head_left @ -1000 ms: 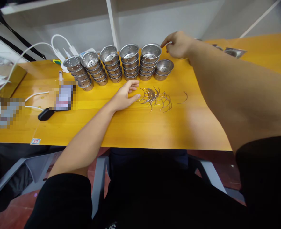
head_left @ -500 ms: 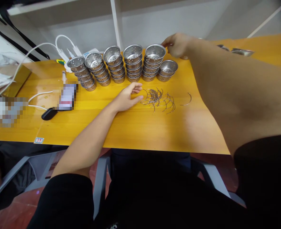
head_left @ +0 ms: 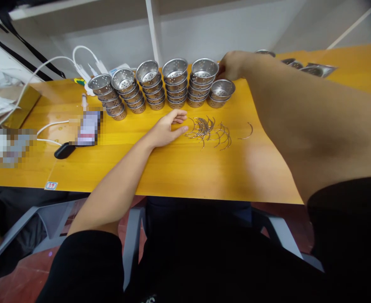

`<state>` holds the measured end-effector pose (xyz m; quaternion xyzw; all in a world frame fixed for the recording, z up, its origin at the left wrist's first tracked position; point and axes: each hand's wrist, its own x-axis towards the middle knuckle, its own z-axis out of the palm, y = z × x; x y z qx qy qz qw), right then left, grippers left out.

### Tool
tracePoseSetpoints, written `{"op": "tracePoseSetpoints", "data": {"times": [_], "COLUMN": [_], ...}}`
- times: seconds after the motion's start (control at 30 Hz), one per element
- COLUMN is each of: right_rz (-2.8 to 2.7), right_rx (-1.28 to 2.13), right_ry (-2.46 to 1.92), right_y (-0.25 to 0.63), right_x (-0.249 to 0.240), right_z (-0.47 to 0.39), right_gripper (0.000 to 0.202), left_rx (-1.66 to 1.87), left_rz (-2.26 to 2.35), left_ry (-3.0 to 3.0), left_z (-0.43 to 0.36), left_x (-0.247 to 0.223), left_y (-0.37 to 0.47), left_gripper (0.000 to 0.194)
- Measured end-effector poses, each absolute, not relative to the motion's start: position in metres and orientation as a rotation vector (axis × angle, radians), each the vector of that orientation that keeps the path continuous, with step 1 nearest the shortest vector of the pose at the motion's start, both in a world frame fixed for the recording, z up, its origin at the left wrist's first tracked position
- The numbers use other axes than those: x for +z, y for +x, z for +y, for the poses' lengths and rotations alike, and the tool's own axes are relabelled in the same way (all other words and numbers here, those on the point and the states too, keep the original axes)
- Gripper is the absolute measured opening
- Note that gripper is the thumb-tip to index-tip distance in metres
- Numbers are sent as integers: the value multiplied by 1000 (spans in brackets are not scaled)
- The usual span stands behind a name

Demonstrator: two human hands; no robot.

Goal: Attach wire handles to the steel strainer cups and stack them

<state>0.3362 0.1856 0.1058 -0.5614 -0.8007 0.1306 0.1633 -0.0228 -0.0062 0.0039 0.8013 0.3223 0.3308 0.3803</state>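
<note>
My left hand (head_left: pixel 170 128) rests on the yellow table, palm turned to the right, thumb and fingers apart with nothing between them. Just right of it lies a heap of thin curved wires (head_left: pixel 203 128); one curved wire (head_left: pixel 247 131) lies apart. My right hand (head_left: pixel 234 65) reaches behind a short stack of perforated metal cups (head_left: pixel 222 89), beside the tall cup stack (head_left: pixel 204 71). Its fingers are mostly hidden behind the cups and in shadow, so I cannot see whether they hold anything.
More stacks of perforated cups (head_left: pixel 175 71) stand in a row along the back. A phone (head_left: pixel 89 128) with a white cable and a black rounded object (head_left: pixel 64 150) lie to the left. Further metal cups (head_left: pixel 311 69) sit beyond my right arm. A grey panel (head_left: pixel 204 33) rises behind.
My right hand has moved down and slightly inward, from the rim of the tall stack to behind the short stack. My left hand stays in place.
</note>
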Motion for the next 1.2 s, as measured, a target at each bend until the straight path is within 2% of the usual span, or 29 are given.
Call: {"op": "tracePoseSetpoints", "data": {"times": [0.07,0.2,0.27,0.4,0.47,0.6,0.73,0.93,1.2], "right_rz": [-2228,-2007,-1883,-1726,-1804,-2006,-2123,-2030,-2021], "right_rx": [277,115,45,8,138,448,650,740,736], "right_ry": [-1860,-1939,-1850,-1492,-1347,-1123,-908,-846,-736], "right_y": [335,332,333,331,322,290,268,278,289], "right_x": [115,140,152,165,159,119,79,72,45], "right_z": [166,119,94,34,-2,-64,-83,-74,-60], "right_gripper": [14,41,43,10,31,62,62,57,62], "left_rx": [841,849,866,908,923,928,909,937,878], "left_rz": [824,836,818,743,694,663,674,719,654], "left_ry": [2053,2049,2050,2055,2022,1931,1931,1832,1817], "left_z": [-7,-7,-7,-12,-16,-18,-14,-12,-6], "left_x": [5,6,9,17,21,25,26,28,17], "left_y": [-22,-21,-21,-19,-16,-8,-7,-9,-12], "left_gripper": [61,58,54,46,54,90,114,112,123]}}
